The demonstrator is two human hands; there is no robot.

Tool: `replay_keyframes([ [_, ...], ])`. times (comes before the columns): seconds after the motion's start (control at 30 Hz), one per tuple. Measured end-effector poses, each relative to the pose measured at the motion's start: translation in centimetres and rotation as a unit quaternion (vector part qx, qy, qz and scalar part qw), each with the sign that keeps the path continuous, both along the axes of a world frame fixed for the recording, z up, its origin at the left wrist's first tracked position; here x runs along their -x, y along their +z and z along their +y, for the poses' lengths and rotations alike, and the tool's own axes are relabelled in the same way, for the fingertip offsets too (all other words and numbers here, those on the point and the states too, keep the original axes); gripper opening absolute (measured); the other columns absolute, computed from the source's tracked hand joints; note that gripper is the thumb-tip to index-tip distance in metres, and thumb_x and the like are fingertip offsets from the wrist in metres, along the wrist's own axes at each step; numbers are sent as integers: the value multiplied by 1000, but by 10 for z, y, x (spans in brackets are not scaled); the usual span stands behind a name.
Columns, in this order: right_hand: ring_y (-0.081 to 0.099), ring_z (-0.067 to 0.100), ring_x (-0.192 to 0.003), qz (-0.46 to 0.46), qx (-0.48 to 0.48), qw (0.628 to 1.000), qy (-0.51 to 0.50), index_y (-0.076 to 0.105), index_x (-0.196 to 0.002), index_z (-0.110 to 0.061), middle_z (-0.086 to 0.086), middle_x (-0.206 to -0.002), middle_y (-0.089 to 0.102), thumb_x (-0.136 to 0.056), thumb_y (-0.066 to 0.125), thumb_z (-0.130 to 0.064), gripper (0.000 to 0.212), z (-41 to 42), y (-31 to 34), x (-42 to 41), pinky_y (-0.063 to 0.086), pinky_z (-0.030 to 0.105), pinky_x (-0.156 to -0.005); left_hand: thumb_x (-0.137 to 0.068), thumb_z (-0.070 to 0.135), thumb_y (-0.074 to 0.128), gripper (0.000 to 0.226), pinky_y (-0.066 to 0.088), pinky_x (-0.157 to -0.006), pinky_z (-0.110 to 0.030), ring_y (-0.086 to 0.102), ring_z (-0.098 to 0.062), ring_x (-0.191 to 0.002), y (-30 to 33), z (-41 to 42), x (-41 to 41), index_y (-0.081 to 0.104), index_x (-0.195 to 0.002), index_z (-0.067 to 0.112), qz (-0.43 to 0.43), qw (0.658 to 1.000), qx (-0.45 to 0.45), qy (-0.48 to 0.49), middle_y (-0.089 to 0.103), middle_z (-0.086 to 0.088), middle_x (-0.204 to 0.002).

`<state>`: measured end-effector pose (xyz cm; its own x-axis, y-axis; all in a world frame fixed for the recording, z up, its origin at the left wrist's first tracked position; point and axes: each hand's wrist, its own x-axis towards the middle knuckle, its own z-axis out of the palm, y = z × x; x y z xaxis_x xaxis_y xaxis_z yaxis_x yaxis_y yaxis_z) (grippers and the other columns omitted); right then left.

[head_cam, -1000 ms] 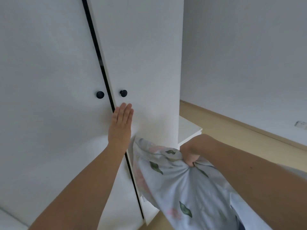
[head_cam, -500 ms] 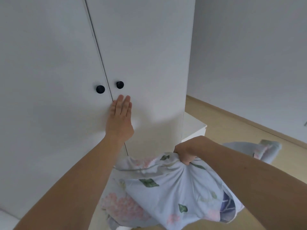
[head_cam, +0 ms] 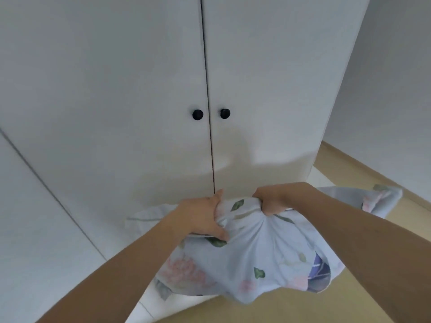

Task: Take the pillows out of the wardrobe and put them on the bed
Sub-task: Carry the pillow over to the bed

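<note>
A pale blue pillow (head_cam: 251, 264) with pink flowers and green leaves hangs in front of me, below the wardrobe doors. My left hand (head_cam: 203, 217) grips its bunched top edge on the left. My right hand (head_cam: 272, 199) clutches the same edge just to the right. The white wardrobe (head_cam: 140, 78) stands straight ahead with both doors closed and two black round knobs (head_cam: 197, 114) side by side at the seam. No bed is in view.
A white wall (head_cam: 391, 89) runs along the right. Light wooden floor (head_cam: 291, 308) shows below the pillow and to the right. Another white panel (head_cam: 35, 229) of the wardrobe fills the lower left.
My left hand has left the right wardrobe door, which is now shut, and has taken hold of the pillow's top edge beside my right hand. The view has shifted to face the doors.
</note>
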<state>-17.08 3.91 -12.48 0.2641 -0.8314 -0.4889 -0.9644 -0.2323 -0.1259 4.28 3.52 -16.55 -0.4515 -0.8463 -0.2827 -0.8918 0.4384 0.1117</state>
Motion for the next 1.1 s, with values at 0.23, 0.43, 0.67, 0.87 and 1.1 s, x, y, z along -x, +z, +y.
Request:
replay_keyframes([
  [0.23,61,23,-89,-29,-9,994,107,65,-94,-20,3,-95,66,-76,48,-3,30,-25,-3,-66,45,27,-70,-63,68,65,113,48,-82,-36,59,-29,-109,-23,34,-63,10,-151,23,-30,988,102,109,56,-5,-127],
  [0.43,63,27,-95,-35,-15,968,248,61,-89,-16,9,-100,65,-77,56,-7,16,-28,-14,-167,49,32,-78,-82,45,57,29,43,-65,-30,65,-24,-83,-18,90,-143,57,-106,29,-78,962,120,234,67,1,-92],
  [0.67,55,25,-110,-64,-69,910,405,58,-118,-14,5,-121,59,-80,51,-8,39,41,-20,-320,44,38,-97,-78,30,56,10,34,-59,-29,54,-24,-65,-15,222,-246,47,-78,27,-130,892,112,417,49,6,-66],
  [0.87,57,23,-107,-80,-81,821,559,57,-119,-17,2,-118,59,-80,51,-15,40,154,-31,-460,45,36,-94,-81,26,54,2,34,-58,-28,50,-19,-62,-18,377,-326,55,-82,26,-164,803,95,565,50,8,-66],
  [1.1,52,18,-76,-141,-19,695,705,57,-96,-15,-7,-81,53,-78,55,-19,19,316,-64,-579,31,23,-53,-82,15,48,12,37,-56,-27,50,-19,-64,-25,554,-371,56,-82,23,-172,687,49,704,44,8,-64],
])
